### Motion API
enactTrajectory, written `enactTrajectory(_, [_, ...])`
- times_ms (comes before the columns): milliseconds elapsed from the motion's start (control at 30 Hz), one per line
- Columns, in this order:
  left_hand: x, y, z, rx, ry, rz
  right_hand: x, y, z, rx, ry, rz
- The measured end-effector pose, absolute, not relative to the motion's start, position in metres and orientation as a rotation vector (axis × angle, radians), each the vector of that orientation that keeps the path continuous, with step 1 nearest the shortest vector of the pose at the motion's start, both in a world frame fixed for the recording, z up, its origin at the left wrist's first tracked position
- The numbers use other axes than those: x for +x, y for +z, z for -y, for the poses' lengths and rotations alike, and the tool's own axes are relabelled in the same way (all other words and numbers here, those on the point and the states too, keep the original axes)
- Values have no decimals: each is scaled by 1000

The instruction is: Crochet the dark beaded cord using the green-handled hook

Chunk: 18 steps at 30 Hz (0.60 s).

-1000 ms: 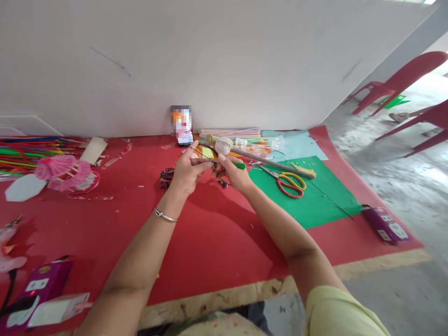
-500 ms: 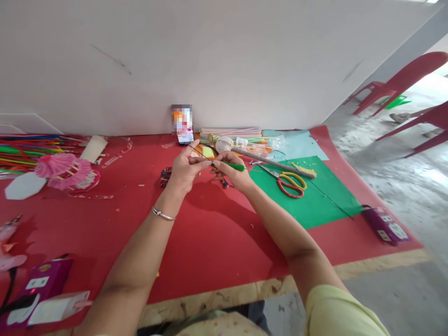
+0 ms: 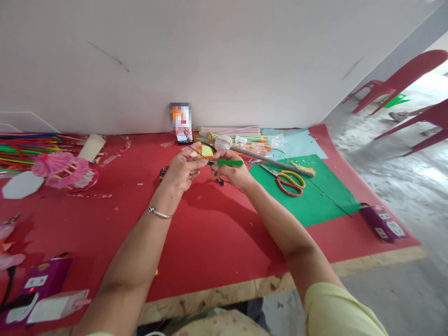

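Over the middle of the red-covered table, my two hands meet. My right hand [image 3: 230,169] is closed around a crochet hook [image 3: 229,163] with a green handle, lying nearly level across the fingers. Between the fingers of my left hand [image 3: 182,167] is pinched a dark yarn strand [image 3: 198,152], which runs towards the hook's tip. The fine detail where yarn and tip meet is too small to make out. Below my right fingers hangs a small dark, multicoloured bit of yarn [image 3: 220,181]. A multicoloured yarn ball [image 3: 163,173] sits partly hidden behind my left wrist.
A phone [image 3: 181,123] leans on the wall. Right of my hands lie scissors [image 3: 290,182] on a green sheet [image 3: 315,210] and a long grey stick [image 3: 269,160]. Pink pleated paper pieces [image 3: 61,169] are at left. Purple power strips [image 3: 383,221] stand at both sides.
The green handle has turned from slanting down to the right to nearly level. Both hands stay close together, with the left fingers drawn slightly left.
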<state>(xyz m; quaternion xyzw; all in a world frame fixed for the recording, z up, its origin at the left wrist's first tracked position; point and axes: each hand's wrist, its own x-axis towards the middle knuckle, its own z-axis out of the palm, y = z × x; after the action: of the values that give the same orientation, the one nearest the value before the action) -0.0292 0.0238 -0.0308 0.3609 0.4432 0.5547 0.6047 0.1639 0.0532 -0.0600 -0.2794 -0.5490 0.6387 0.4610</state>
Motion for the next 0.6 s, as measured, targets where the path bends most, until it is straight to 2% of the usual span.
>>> enactTrajectory(333, [-30, -29, -24, 904, 1350, -1055, 167, -56, -57, -803, 1535, 1361])
enactTrajectory(600, [-32, -26, -21, 942, 1307, -1038, 164, -61, -61, -714, 1676, 1154])
